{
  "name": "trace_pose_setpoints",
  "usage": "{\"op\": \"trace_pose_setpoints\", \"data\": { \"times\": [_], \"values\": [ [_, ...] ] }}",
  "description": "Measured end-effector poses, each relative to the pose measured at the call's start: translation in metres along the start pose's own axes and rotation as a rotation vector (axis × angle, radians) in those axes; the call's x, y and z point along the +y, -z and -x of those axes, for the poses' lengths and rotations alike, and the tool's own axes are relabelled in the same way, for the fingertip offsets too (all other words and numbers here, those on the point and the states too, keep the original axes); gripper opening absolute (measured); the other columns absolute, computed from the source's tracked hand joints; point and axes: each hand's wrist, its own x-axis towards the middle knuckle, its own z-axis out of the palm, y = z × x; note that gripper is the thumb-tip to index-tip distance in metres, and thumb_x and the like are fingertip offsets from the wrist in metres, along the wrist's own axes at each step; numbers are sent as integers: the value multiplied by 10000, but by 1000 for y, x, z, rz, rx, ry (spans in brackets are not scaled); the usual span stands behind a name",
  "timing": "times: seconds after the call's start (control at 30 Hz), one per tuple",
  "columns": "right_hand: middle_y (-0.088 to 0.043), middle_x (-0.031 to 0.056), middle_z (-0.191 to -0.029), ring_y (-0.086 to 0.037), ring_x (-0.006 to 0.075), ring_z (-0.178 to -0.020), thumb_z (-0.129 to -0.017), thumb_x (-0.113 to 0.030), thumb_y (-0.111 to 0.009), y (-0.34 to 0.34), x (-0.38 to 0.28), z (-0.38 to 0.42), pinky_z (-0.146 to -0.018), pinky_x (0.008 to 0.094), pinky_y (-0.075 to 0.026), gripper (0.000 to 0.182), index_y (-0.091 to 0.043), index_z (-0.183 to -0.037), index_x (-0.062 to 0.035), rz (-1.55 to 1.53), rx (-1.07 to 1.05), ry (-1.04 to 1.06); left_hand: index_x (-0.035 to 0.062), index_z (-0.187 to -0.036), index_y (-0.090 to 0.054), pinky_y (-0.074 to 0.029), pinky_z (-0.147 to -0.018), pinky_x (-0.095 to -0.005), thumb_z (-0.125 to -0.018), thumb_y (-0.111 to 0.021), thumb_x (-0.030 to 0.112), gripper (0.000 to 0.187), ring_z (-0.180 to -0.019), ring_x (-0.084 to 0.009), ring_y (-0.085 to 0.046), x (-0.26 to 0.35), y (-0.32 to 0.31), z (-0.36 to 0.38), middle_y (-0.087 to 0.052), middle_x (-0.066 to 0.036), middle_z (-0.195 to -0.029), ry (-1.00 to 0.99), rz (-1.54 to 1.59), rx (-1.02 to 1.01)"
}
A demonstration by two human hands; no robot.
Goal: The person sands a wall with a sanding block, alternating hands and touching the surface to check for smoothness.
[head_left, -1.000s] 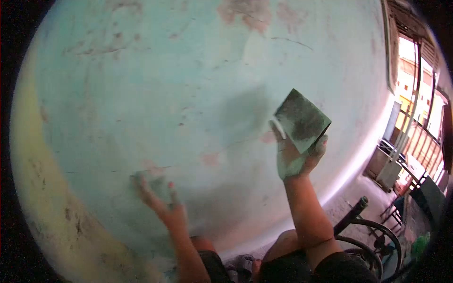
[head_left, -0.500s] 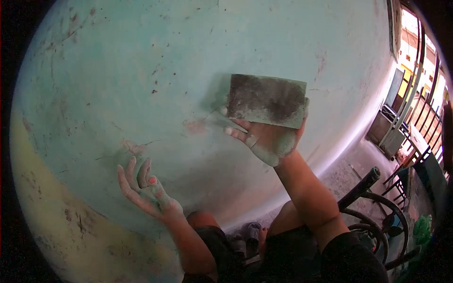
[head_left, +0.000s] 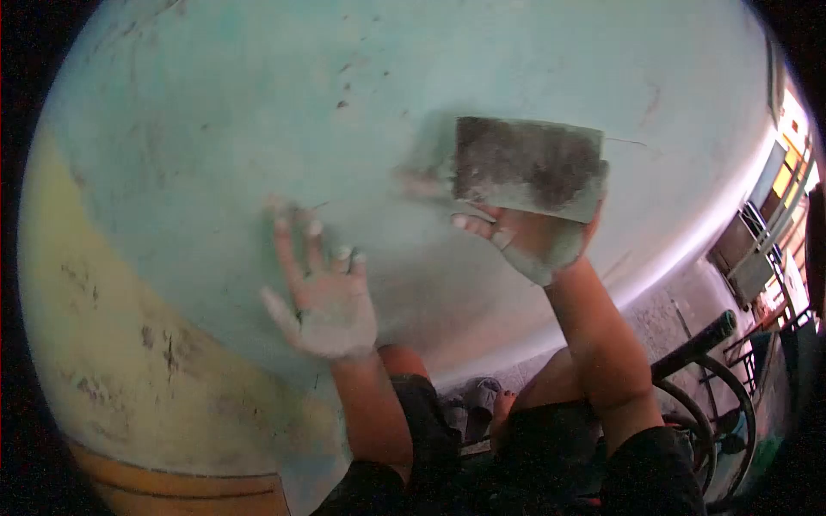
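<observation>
Coated in pale dust, my right hand [head_left: 546, 245] holds a rectangular sheet of sandpaper [head_left: 528, 163] in front of the wall. Its dark, worn face is turned toward me, with greyish dust along the lower edge. Most of the fingers of that hand are hidden behind the sheet. Lower and to the left, my left hand [head_left: 331, 305] is raised with its dusty palm toward me. Its fingers are apart and hold nothing. Behind both hands is the pale green wall [head_left: 232, 155], with small dark spots and scuffs.
A yellow, stained section of wall [head_left: 112, 344] lies at the left, above an orange-brown panel [head_left: 181, 494]. At the lower right stands a dark curved metal frame [head_left: 697, 353]. Shoes [head_left: 473, 400] show below, between my legs. Furniture and a bright barred opening are at far right.
My left hand has turned its palm toward me and spread its fingers. The camera view has shifted, so the right hand and sandpaper appear farther right and slightly higher.
</observation>
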Motion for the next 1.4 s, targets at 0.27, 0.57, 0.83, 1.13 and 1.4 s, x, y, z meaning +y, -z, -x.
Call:
{"op": "trace_pose_setpoints", "data": {
  "times": [0.27, 0.57, 0.83, 1.13, 1.4],
  "values": [
    [-345, 168, -1516, -369, 361, -1372, -730, -804, -566, -11, 10, 8, -1077, 566, -340, 1093, -293, -1494, -72, 484, 195, -78, 67, -1519, -235, -429, -931, -437, -942, -407, 624, 820, -1074, -276, -552, -18, -13, 1, -419, -158, -1424, -62, -567, 131],
    [-411, 165, -1436, -435, 280, -1302, -745, -769, -587, -17, 19, -2, -1076, 419, -345, 1076, -323, -1464, -14, 634, 3, -207, 44, -1501, -222, -419, -983, -456, -732, -712, 669, 1105, -1196, -312, -491, -21, 20, 10, -399, -247, -1413, -606, -1528, -255],
    [-462, 173, -1382, -434, 297, -1305, -859, -431, -695, -13, 27, -2, -1104, 413, -322, 790, -379, -1425, 21, 798, -59, -262, 10, -1482, -195, -413, -1007, -502, -649, -870, 516, 1186, -1304, -367, -417, -44, 12, 18, -415, -248, -1391, -514, -1549, -473],
    [-432, 193, -1413, -422, 299, -1308, -828, -617, -647, -8, 40, 3, -1071, 422, -355, 952, -309, -1477, -7, 822, -65, -394, -11, -1378, -383, -441, -974, -489, -672, -860, 496, 991, -1172, -356, -515, -34, 9, 16, -499, -204, -1299, -525, -1795, -490],
    [-502, 173, -1377, -466, 258, -1270, -995, -562, -408, -20, 28, 7, -1082, 385, -343, 699, -414, -1438, -21, 713, 29, -457, 32, -1451, -283, -502, -944, -437, -601, -792, 693, 1191, -1111, -297, -577, -38, -2, 21, -525, -191, -1262, -334, -1232, -2]
  ]
}}
